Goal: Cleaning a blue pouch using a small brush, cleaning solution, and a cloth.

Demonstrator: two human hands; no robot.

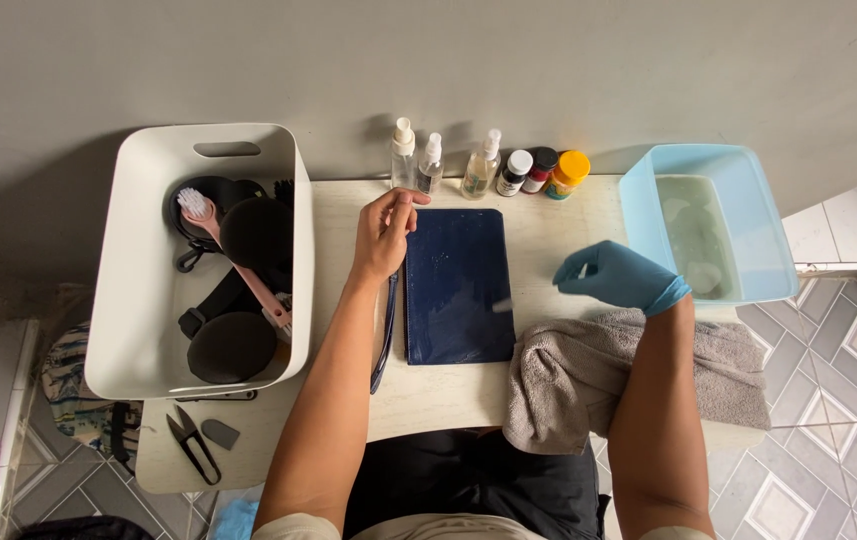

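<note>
**Bottles and jars lined the wall at the back of the table**

Six small containers stood in a row at the upper middle of the frame. Leftmost were two clear spray bottles (403,152) (430,163) with white tops, then a third clear spray bottle (481,163), tilted, holding yellowish liquid. Just right of it stood a dark bottle (514,172) with a white cap and pale label, a dark jar (540,167) with a black lid and reddish label, and a jar (568,173) with a yellow-orange lid.
</note>
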